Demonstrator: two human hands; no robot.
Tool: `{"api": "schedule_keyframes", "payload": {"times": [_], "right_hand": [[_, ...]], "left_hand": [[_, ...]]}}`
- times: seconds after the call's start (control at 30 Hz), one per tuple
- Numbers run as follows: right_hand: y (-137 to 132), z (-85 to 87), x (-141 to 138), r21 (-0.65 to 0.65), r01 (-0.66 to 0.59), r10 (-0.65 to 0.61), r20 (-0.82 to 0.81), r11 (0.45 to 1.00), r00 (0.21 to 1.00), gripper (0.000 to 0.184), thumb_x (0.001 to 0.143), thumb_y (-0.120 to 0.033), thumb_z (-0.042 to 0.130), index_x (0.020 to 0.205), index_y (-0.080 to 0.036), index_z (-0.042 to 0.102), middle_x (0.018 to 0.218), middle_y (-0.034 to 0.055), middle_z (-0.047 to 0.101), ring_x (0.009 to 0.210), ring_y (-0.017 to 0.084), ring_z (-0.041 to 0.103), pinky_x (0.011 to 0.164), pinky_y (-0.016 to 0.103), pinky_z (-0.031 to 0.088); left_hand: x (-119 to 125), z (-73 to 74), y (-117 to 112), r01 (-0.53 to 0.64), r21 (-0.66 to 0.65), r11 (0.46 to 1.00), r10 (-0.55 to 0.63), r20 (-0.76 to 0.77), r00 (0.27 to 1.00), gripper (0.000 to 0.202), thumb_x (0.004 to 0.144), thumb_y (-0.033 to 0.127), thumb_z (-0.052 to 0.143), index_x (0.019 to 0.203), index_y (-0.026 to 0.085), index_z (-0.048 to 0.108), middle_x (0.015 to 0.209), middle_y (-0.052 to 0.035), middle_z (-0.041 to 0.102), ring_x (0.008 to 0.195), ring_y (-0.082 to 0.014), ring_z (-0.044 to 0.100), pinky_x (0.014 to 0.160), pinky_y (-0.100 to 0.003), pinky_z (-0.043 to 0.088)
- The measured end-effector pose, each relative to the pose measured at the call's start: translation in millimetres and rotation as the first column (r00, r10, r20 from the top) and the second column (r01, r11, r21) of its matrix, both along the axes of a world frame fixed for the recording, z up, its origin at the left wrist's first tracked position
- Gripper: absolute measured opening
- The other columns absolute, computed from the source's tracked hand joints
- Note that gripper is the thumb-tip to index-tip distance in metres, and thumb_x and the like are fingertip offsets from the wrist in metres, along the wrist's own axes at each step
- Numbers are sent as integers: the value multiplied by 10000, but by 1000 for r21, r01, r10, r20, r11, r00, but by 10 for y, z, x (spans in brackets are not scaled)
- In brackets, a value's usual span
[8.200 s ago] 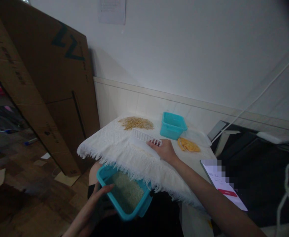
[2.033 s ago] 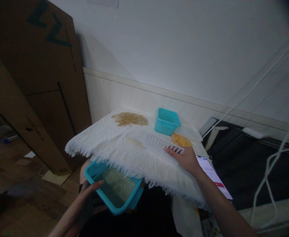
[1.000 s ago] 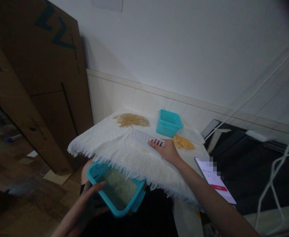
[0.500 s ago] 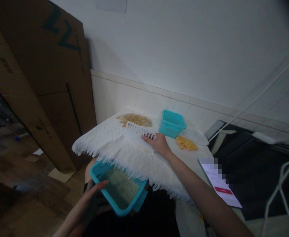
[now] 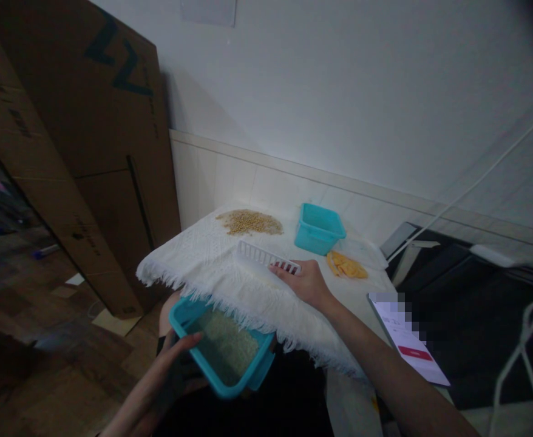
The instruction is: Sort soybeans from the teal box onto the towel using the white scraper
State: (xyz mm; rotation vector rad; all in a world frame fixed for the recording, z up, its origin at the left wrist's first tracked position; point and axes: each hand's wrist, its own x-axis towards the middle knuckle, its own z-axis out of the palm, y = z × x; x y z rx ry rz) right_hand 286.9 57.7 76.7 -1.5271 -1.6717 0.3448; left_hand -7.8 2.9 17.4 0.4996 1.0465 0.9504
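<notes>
My left hand point(image 5: 178, 351) grips the near-left rim of a teal plastic container point(image 5: 217, 386), thumb over its edge. Pale, rice-like grains point(image 5: 230, 346) lie inside it, just below the fringe of a white tablecloth point(image 5: 198, 258). My right hand point(image 5: 306, 283) is closed on a white slotted plastic piece point(image 5: 258, 255), perhaps a small basket, low over the cloth. Its underside is hidden, so I cannot tell whether it touches the cloth. Beyond it spreads a pile of tan beans or grains point(image 5: 251, 223).
A second teal container point(image 5: 320, 227) stands near the wall, with a yellow cloth-like bundle point(image 5: 346, 265) and a clear lid point(image 5: 362, 250) beside it. At right lies a lit tablet or phone point(image 5: 412, 349). A tall cardboard box point(image 5: 112, 139) stands at left; white cables point(image 5: 515, 340) hang right.
My right hand has drawn the white slotted piece toward me and slightly right, away from the tan pile. My left hand still holds the container in about the same place.
</notes>
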Motion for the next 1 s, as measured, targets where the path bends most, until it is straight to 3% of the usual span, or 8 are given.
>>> {"api": "schedule_keyframes", "payload": {"times": [0.2,0.33,0.47,0.6,0.77,1.0], "right_hand": [[-219,28,-181,73,-89,85,47,993,995,511,912,-509,616,533,-167,654,474,-21,513,456,102,453,483,237,301],[-286,36,-204,76,-103,99,56,992,994,490,921,-528,609,617,-168,743,506,3,611,468,123,513,475,236,335],[-446,86,-56,117,24,-31,63,993,998,517,903,-567,634,577,-177,728,475,13,618,421,135,525,426,237,341],[-810,120,150,195,144,-173,141,970,975,464,923,-498,646,587,-200,764,469,25,659,389,173,599,400,253,409],[-1157,57,250,349,58,-159,270,935,950,290,958,-385,651,816,-229,851,744,57,807,563,241,763,505,286,577],[-1245,14,119,334,-42,-73,326,942,943,270,1005,-325,606,913,-237,845,741,34,809,537,190,754,529,255,593]], "left_hand": [[-18,22,28,61,-53,997,-64,-48,997,861,698,345,867,1455,356,456,1242,-109,736,1121,-416,718,840,-529,615],[8,1,13,46,-61,997,-49,-47,998,844,710,329,867,1452,354,466,1231,-101,747,1104,-421,726,833,-533,616],[50,-41,-17,48,-69,996,-51,-36,998,930,694,309,878,1495,367,410,1286,-115,721,1131,-418,717,870,-558,608],[93,-76,-59,64,-44,997,-63,7,998,881,711,274,850,1473,418,432,1306,-88,718,1196,-428,682,909,-541,597],[160,-103,-100,69,-87,994,-68,8,998,811,755,311,810,1470,407,438,1280,-105,735,1196,-450,677,874,-529,601],[190,-79,-85,74,-90,993,-74,9,997,813,755,291,814,1471,382,438,1303,-126,732,1185,-443,686,873,-509,599]]}}
